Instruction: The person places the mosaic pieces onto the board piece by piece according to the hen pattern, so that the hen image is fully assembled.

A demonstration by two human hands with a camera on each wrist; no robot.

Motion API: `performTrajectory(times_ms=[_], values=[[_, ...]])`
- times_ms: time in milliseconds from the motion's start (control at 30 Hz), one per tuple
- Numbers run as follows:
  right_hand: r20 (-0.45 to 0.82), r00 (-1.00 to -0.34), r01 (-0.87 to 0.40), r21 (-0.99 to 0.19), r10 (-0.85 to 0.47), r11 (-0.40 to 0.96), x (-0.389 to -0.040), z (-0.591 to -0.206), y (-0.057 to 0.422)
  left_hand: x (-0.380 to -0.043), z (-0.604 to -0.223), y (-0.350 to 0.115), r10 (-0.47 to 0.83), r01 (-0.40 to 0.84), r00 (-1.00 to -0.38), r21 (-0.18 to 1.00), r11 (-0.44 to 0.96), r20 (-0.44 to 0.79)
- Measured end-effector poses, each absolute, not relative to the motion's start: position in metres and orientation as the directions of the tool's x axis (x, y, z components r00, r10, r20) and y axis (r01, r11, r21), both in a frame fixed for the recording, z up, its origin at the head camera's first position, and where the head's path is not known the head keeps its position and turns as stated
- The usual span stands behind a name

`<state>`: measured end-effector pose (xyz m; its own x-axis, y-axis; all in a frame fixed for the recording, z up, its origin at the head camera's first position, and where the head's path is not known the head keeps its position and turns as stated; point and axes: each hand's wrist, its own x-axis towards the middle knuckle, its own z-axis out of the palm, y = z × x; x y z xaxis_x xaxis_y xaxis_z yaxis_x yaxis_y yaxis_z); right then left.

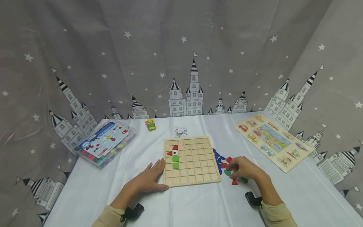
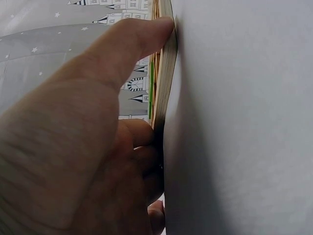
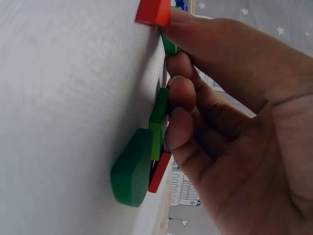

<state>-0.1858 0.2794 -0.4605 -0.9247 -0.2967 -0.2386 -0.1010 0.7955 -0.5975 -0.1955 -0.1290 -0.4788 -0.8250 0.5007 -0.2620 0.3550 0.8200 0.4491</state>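
Observation:
A wooden grid board (image 1: pixel 195 160) lies in the middle of the table. On its left part, red pieces, an eye piece (image 1: pixel 175 153) and green squares (image 1: pixel 175 165) form a bird's head and neck. My left hand (image 1: pixel 148 178) lies spread at the board's lower left corner, its thumb against the board's edge (image 2: pixel 166 73). Right of the board, my right hand (image 1: pixel 242 167) pinches a rounded green piece (image 1: pixel 227 172) between thumb and forefinger, low over the table. Loose around that hand lie a red piece (image 1: pixel 234 182), a dark green piece (image 3: pixel 132 169) and several others.
Blue pieces (image 1: pixel 218 159) lie along the board's right edge. A small picture card (image 1: pixel 181 132) is behind the board, with a toy figure (image 1: pixel 150 125) to its left. A clear plastic box (image 1: pixel 106 142) stands far left, a picture puzzle board (image 1: pixel 273 140) far right.

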Motion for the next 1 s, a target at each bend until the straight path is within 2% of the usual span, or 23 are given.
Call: performTrajectory(times_ms=[567, 1000], values=[[-0.227, -0.929, -0.105, -0.595, -0.291, 0.797, -0.1856, -0.4626, 0.2817, -0.1981, -0.481, -0.1316, 0.538, 0.382, -0.801, 0.47, 0.796, -0.261], [-0.179, -0.939, -0.142, -0.577, -0.294, 0.804, -0.191, -0.455, 0.2738, -0.1971, -0.4803, -0.1316, 0.527, 0.372, -0.813, 0.477, 0.796, -0.246]])
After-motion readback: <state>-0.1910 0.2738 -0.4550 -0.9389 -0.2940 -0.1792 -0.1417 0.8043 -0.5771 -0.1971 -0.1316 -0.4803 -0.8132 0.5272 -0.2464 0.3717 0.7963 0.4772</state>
